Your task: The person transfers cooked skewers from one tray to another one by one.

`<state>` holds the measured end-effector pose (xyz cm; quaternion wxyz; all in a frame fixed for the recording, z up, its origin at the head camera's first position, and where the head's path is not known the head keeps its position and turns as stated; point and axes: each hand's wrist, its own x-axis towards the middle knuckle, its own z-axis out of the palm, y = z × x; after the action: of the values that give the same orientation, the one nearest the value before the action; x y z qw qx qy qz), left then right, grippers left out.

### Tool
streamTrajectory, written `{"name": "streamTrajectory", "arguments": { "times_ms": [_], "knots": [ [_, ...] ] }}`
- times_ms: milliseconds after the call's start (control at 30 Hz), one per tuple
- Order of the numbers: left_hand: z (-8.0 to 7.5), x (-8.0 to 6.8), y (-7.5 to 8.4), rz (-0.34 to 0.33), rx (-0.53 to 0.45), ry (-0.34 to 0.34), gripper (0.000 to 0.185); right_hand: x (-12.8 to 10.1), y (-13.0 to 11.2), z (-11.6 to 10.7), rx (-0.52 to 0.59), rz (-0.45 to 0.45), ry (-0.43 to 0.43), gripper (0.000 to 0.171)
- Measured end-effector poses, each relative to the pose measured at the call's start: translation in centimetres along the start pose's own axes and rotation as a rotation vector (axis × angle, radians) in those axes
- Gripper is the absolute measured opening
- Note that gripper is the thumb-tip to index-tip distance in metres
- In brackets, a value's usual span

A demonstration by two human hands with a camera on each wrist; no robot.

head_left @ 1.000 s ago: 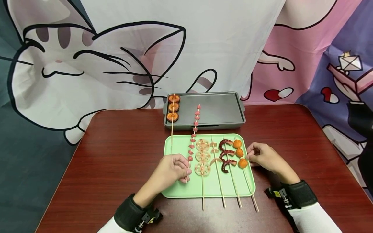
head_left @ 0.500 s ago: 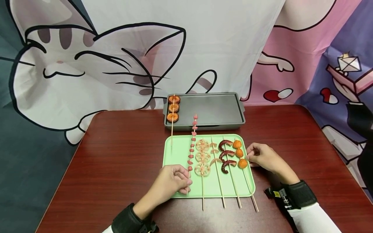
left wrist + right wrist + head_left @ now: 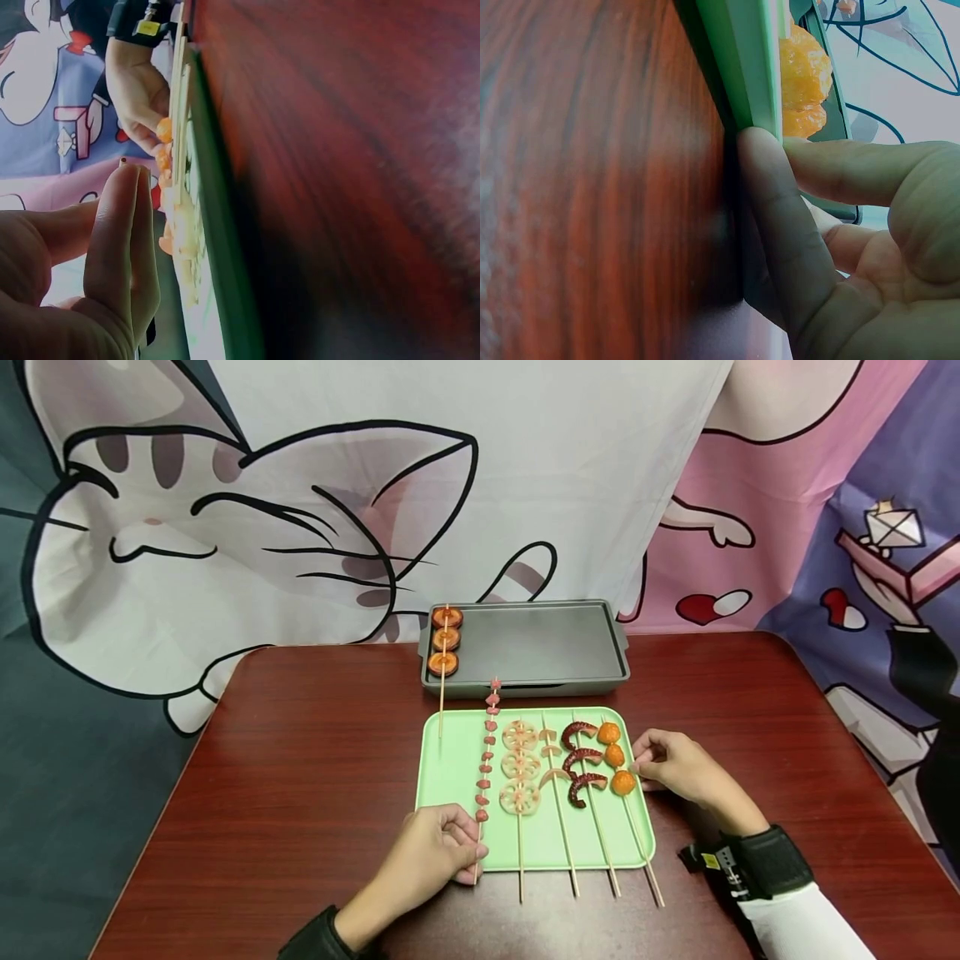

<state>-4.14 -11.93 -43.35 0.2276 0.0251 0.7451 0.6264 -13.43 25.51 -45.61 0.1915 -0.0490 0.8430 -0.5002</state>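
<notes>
My left hand (image 3: 438, 847) pinches the bare lower end of a skewer of small pink pieces (image 3: 486, 756), close over the left part of the light green tray (image 3: 457, 777). That skewer's tip reaches past the tray's far edge. At the tray's right rim, my right hand (image 3: 671, 764) pinches the edge between thumb and fingers, as the right wrist view shows at the green rim (image 3: 754, 67). Beside the held skewer lie skewers of lotus root slices (image 3: 520, 766), pale curved pieces (image 3: 551, 750), dark red octopus tentacles (image 3: 585, 764) and orange balls (image 3: 615, 756).
Behind the green tray stands a grey rectangular pan (image 3: 540, 643). A skewer of browned mushroom slices (image 3: 445, 639) lies along its left side, its stick reaching over the green tray. The reddish-brown table (image 3: 300, 760) extends around both, with a printed cloth (image 3: 570, 468) hanging behind.
My left hand has drawn the skewer of pink pieces toward me and slightly left, so its tip no longer overlaps the grey pan as far. My right hand stays at the tray's rim.
</notes>
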Motion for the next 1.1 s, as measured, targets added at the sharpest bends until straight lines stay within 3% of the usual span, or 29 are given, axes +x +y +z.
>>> {"name": "streamTrajectory", "arguments": {
  "times_ms": [200,533,1100],
  "knots": [
    [0.3,-0.6,-0.9,0.003,0.009,0.014,0.012,0.0,0.1,-0.1,0.004,-0.007,-0.003,0.012],
    [0.7,-0.8,-2.3,-0.042,-0.103,-0.013,0.013,0.1,0.2,-0.1,-0.003,-0.002,0.001,0.011],
    [0.4,-0.5,-1.9,-0.066,-0.075,-0.047,0.012,0.1,0.2,0.0,-0.008,0.008,0.012,0.011]
  ]
}}
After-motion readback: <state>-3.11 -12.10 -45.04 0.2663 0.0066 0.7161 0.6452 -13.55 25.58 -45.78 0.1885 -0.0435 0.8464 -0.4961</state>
